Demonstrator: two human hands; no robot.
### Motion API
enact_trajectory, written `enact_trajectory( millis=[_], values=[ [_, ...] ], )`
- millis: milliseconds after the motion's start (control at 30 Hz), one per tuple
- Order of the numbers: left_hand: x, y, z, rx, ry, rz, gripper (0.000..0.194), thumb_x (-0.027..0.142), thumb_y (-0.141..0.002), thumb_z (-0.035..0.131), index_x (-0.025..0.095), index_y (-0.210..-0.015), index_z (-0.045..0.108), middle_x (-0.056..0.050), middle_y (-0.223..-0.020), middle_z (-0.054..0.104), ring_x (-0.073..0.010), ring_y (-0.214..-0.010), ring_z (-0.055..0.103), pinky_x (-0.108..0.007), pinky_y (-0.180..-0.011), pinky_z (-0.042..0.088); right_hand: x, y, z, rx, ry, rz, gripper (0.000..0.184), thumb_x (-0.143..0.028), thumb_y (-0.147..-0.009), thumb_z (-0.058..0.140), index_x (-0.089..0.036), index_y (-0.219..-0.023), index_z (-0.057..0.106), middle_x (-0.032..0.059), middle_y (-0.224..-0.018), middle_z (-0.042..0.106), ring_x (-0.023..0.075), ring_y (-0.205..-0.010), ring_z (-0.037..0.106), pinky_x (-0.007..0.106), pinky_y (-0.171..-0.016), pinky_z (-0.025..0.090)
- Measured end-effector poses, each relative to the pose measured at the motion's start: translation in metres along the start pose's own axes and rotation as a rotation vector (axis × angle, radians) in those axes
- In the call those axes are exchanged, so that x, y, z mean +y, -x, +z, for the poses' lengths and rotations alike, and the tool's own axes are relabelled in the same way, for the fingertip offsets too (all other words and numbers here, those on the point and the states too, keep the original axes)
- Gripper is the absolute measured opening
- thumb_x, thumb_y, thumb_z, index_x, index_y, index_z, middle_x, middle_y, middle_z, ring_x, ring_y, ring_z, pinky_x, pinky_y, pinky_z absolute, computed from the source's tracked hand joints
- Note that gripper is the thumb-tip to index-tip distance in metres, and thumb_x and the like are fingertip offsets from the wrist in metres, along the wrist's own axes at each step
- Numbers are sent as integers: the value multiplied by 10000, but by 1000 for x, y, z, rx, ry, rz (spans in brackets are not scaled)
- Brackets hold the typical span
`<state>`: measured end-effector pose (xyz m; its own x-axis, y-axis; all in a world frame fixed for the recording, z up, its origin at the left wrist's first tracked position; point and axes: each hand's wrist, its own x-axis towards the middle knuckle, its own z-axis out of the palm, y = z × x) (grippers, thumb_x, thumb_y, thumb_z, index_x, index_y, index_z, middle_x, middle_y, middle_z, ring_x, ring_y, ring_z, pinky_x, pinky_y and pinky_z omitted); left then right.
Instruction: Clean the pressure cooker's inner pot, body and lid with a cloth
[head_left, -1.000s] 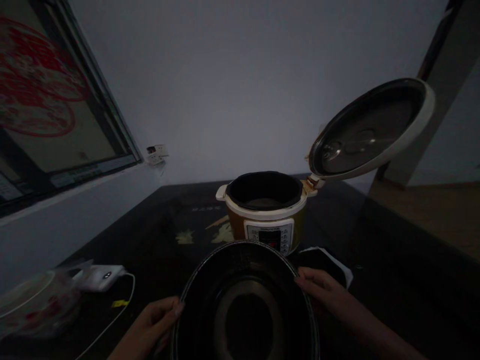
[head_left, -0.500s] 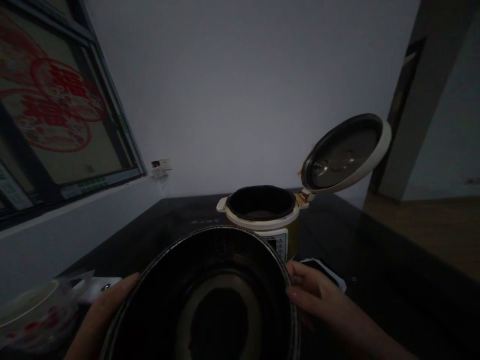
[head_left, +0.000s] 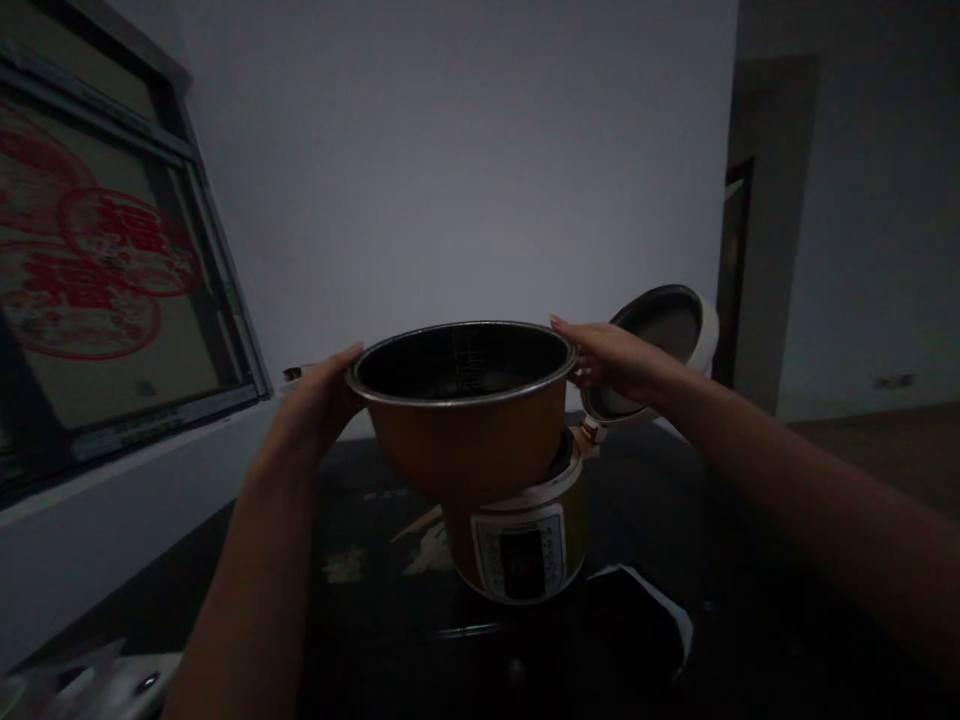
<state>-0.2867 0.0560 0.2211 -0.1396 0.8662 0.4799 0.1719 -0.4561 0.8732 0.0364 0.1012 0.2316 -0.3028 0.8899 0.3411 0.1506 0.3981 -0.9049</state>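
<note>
Between my two hands I hold the inner pot (head_left: 465,440) of a rice cooker, nearly upright, dark inside with a brownish-gold outer wall. My left hand (head_left: 322,400) grips the rim on the left. On the other side my right hand (head_left: 611,358) is closed on the rim, thumb on top. The pot hangs in front of and above the cooker body (head_left: 517,555), hiding most of its opening. A white-edged lid (head_left: 667,335) stands raised on its hinge at the right, partly behind my right hand.
The cooker stands on a dark, shiny table (head_left: 405,660). A dark item with a white edge (head_left: 667,605) lies right of it. White objects and clear plastic (head_left: 112,680) sit at the lower left. A wall and a window (head_left: 135,260) border the left and back.
Both hands have carried the pot up and forward, from low near me to above the front of the cooker. It has tipped from facing me to nearly level.
</note>
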Motion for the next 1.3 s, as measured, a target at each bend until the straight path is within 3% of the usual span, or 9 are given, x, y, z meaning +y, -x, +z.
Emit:
enact_trajectory(
  millis=[133, 233, 300, 400, 533, 700, 867, 1167, 1300],
  values=[
    [-8, -58, 21, -29, -7, -49, 275, 401, -689, 668, 144, -735, 582, 36, -602, 553, -91, -593, 498, -236, -621, 407, -6, -45, -26, 52, 453, 76, 330, -422, -925, 518, -155, -743, 587, 46, -673, 589, 117, -614, 550, 229, -554, 421],
    [-23, -79, 33, -59, -96, -93, 249, 349, -625, 715, 159, -663, 558, 42, -563, 500, -95, -558, 466, -253, -597, 382, -3, -64, -34, 40, 813, 165, 317, -324, -927, 509, -122, -712, 624, 68, -624, 621, 131, -596, 596, 243, -573, 455],
    [-35, -86, 38, -85, -161, -115, 223, 324, -621, 706, 164, -629, 551, 41, -546, 491, -100, -544, 455, -269, -601, 379, 3, -73, -34, 30, 924, 198, 316, -268, -898, 532, -97, -655, 638, 87, -562, 618, 159, -590, 617, 269, -589, 473],
    [-54, -90, 42, -125, -248, -132, 188, 316, -642, 673, 167, -613, 562, 34, -540, 496, -105, -543, 447, -281, -613, 376, 18, -81, -31, 23, 1033, 227, 329, -238, -858, 554, -78, -585, 645, 103, -488, 592, 201, -595, 641, 317, -625, 491],
    [-74, -91, 43, -173, -319, -147, 195, 339, -663, 641, 169, -605, 566, 28, -541, 495, -111, -544, 448, -274, -590, 353, 35, -86, -26, 26, 1159, 227, 272, -272, -834, 577, -97, -655, 684, 96, -496, 609, 223, -637, 663, 346, -677, 501],
    [-90, -94, 43, -212, -378, -172, 206, 342, -682, 599, 176, -577, 535, 36, -512, 454, -98, -496, 399, -266, -546, 311, 41, -83, -20, 5, 1270, 208, 250, -296, -821, 587, -81, -781, 708, 118, -552, 639, 270, -709, 678, 376, -684, 507],
    [-102, -100, 41, -259, -453, -208, 217, 355, -675, 597, 168, -579, 545, 28, -504, 458, -92, -476, 382, -256, -517, 280, 47, -81, -14, -46, 1329, 245, 274, -309, -840, 576, -77, -820, 720, 106, -561, 647, 242, -673, 682, 338, -663, 509],
    [-125, -105, 40, -300, -645, -251, 239, 370, -670, 552, 181, -527, 525, 19, -458, 450, -108, -460, 397, -257, -496, 309, 68, -77, -7, -82, 1407, 277, 308, -338, -872, 583, -82, -972, 721, 171, -859, 736, 280, -912, 695, 353, -753, 528],
    [-132, -101, 39, -317, -746, -227, 272, 400, -696, 530, 179, -539, 550, 8, -466, 481, -123, -477, 434, -264, -507, 324, 77, -74, -5, -90, 1427, 298, 343, -398, -902, 587, -114, -1077, 665, 132, -1051, 703, 242, -1000, 663, 414, -839, 532]
  ],
)
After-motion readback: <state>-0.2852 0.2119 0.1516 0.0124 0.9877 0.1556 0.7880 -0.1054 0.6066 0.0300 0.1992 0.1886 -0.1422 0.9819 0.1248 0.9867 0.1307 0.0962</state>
